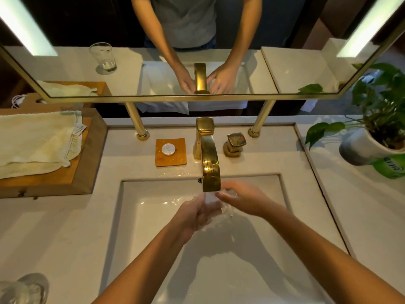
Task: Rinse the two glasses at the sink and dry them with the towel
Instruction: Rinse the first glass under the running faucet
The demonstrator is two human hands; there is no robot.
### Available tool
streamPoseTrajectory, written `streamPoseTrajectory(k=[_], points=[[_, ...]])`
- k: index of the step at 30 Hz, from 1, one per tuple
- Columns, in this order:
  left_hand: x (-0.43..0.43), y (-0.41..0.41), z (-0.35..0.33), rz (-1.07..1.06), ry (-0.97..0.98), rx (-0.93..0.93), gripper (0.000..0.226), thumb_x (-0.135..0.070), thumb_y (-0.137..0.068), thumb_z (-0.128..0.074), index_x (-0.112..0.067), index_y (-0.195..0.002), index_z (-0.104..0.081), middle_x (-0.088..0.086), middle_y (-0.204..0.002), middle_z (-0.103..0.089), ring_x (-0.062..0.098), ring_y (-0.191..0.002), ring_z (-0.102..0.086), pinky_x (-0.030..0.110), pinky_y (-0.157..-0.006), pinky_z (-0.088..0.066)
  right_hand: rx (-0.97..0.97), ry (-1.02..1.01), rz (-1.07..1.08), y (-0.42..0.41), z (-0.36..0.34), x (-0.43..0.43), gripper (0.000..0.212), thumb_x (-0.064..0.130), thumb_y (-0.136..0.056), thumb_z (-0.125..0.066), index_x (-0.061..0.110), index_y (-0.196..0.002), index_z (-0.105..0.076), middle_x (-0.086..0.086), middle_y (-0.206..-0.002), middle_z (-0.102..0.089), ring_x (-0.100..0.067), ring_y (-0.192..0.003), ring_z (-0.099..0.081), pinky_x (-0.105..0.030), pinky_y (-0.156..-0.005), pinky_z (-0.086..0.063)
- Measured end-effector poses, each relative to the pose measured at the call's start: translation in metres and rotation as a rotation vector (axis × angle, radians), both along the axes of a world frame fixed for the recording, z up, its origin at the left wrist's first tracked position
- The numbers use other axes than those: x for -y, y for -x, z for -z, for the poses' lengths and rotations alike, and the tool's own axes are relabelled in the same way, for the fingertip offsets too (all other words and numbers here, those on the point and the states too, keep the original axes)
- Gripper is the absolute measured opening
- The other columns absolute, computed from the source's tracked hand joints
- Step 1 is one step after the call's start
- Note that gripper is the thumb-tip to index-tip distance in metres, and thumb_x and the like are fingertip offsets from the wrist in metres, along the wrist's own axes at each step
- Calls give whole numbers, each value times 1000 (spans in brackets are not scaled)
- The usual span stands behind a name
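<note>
**One Glass Under the Tap**

At frame centre the left hand point(197, 213) curled round the lower part of the glass point(226, 208). The right hand point(243, 198) pinched its upper end beneath the running faucet point(209, 163), over the sink point(135, 216). The step probably called for a firm wet grip and slow turning so water reached inside. The second glass point(26, 288) stood lower left, and the towel point(37, 139) lay upper left.

A pale stone worktop point(54, 227) runs under a gold-framed mirror point(285, 69) raised on two gold posts point(136, 119) and flanked by bright light strips point(24, 25). A potted plant point(381, 99) stands at the right. The room reflected is dark.
</note>
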State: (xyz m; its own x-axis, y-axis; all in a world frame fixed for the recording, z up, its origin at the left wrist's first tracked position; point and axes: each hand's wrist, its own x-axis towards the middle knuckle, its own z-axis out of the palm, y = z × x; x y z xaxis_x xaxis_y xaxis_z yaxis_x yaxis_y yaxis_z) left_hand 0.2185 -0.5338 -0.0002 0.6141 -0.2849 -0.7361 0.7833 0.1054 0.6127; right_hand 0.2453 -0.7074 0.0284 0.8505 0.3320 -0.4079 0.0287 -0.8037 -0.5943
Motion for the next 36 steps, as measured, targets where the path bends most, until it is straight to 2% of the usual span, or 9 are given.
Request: streamPoseTrajectory(k=[3, 6, 10, 17, 27, 29, 32, 34, 36], points=[[6, 3, -3, -75, 38, -84, 37, -31, -100, -38, -9, -116, -62, 1, -76, -77, 7, -58, -67, 22, -52, -44, 257, 32, 67, -22, -20, 5, 21, 32, -96, -53, 25, -113, -63, 6, -115, -61, -9, -104, -55, -30, -90, -49], [6, 2, 1, -108, 70, -110, 34, -28, -100, -39, -8, -117, -60, 1, -75, -76, 8, -54, -68, 27, -57, -41, 542, 31, 219, -57, -20, 12, 19, 23, -91, -62, 22, -110, -63, 2, -120, -58, -10, -108, -52, -35, -95, -50], [2, 1, 4, -38, 59, -95, 39, -33, -100, -36, -7, -101, -65, -2, -62, -72, 5, -49, -64, 27, -57, -39, 328, 217, 151, -96, -23, 13, 62, 15, -82, -73, 22, -138, -48, -5, -144, -45, -29, -131, -44, -44, -104, -44], [-3, 0, 7, -48, 158, -178, 38, -41, -96, -42, -13, -85, -66, -1, -58, -65, 9, -51, -59, 25, -60, -39, 332, 506, 19, -119, -30, 10, 46, 24, -88, -67, 18, -132, -54, -11, -123, -62, -31, -109, -61, -41, -92, -52], [3, 11, 11, -151, 114, -269, 29, -36, -95, -50, -14, -83, -66, -5, -55, -69, 6, -48, -66, 27, -68, -47, 401, 163, 305, -87, -6, 13, 54, 17, -89, -65, 21, -139, -46, -7, -142, -47, -25, -123, -51, -37, -97, -47], [-4, 15, 13, -142, 107, -263, 30, -37, -93, -51, -15, -78, -64, -3, -52, -67, 7, -46, -64, 27, -64, -50, 345, -3, 365, -60, -2, 14, 52, 15, -88, -65, 20, -137, -49, -6, -151, -36, -22, -130, -45, -36, -103, -44], [-9, 22, 7, -152, 109, -287, 28, -33, -93, -52, -13, -80, -66, 3, -55, -69, 12, -45, -64, 22, -48, -52, -34, -293, 409, -7, -6, 16, 38, 22, -92, -62, 23, -129, -55, -6, -136, -53, -20, -115, -59, -40, -94, -54], [-9, 26, 2, -179, 151, -307, 28, -29, -94, -51, -10, -80, -66, 6, -56, -70, 15, -44, -65, 20, -41, -51, -381, -430, 298, 27, -13, 14, 45, 36, -89, -64, 29, -132, -53, -1, -126, -61, -16, -108, -63, -37, -87, -58], [-7, 32, -3, -183, 172, -312, 28, -28, -93, -53, -6, -80, -66, 8, -56, -70, 17, -43, -65, 20, -41, -51, -471, -470, 199, 50, -13, 8, 58, 41, -81, -73, 33, -134, -50, 4, -125, -60, -15, -111, -62, -30, -82, -58]])
